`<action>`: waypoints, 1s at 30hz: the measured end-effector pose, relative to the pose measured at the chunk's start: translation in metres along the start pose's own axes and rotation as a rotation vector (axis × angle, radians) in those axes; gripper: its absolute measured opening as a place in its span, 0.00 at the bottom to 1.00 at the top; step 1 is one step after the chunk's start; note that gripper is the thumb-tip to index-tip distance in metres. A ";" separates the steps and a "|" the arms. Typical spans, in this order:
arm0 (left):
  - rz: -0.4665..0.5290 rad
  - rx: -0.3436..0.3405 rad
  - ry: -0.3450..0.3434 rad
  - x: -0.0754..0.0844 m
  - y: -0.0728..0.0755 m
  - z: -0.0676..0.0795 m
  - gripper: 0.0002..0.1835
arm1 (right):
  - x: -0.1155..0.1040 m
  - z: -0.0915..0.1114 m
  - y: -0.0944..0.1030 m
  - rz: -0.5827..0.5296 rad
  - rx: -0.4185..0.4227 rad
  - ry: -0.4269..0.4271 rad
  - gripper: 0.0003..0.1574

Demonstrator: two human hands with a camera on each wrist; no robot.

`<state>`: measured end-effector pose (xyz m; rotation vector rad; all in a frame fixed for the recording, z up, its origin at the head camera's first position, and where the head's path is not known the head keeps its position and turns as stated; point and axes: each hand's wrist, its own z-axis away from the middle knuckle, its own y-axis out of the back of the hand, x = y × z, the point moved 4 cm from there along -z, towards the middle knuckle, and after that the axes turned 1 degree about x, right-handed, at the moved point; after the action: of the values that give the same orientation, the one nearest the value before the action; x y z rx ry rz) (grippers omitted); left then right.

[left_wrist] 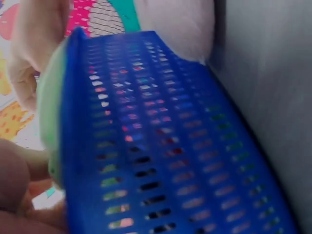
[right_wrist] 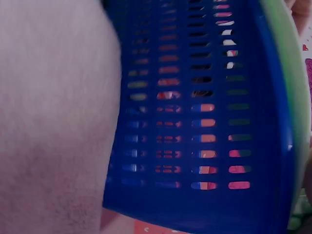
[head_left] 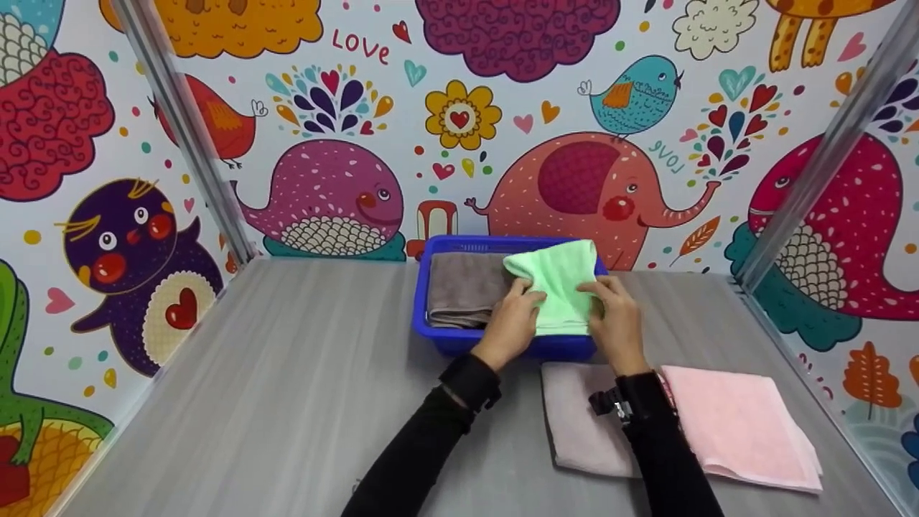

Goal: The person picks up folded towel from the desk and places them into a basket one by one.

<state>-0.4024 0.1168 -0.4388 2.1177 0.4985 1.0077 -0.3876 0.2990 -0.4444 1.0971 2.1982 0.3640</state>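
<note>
A folded light green towel (head_left: pixel 563 291) lies over the right part of a blue plastic basket (head_left: pixel 459 343), its far edge raised above the rim. My left hand (head_left: pixel 513 319) pinches the towel's left side, and my right hand (head_left: pixel 616 323) grips its right side. To its left inside the basket sits a folded grey-brown towel (head_left: pixel 467 283). The left wrist view shows the green towel (left_wrist: pixel 51 112) at the slotted basket wall (left_wrist: pixel 146 122), with left-hand fingers (left_wrist: pixel 36 165) against it. In the right wrist view, the towel (right_wrist: pixel 292 63) runs along the basket's rim.
In front of the basket, a pale greyish-pink folded towel (head_left: pixel 581 424) lies partly under the right forearm. Beside it on the right is a pink folded towel (head_left: pixel 747 424). A grey tabletop (head_left: pixel 309 373) meets cartoon-printed walls (head_left: pixel 459 201) and metal posts (head_left: pixel 179 129).
</note>
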 end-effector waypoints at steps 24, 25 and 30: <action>-0.501 -0.541 0.262 0.001 -0.041 -0.035 0.31 | 0.016 -0.003 -0.011 0.349 -0.653 -0.178 0.44; -0.491 -0.545 0.264 0.001 -0.041 -0.035 0.31 | 0.016 -0.002 -0.012 0.355 -0.657 -0.182 0.46; -0.447 -0.590 0.299 -0.004 -0.040 -0.033 0.31 | 0.015 -0.001 -0.015 0.371 -0.702 -0.190 0.52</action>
<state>-0.4319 0.1554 -0.4565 1.2707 0.6826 1.0473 -0.4048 0.3018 -0.4578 1.0614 1.4955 1.0515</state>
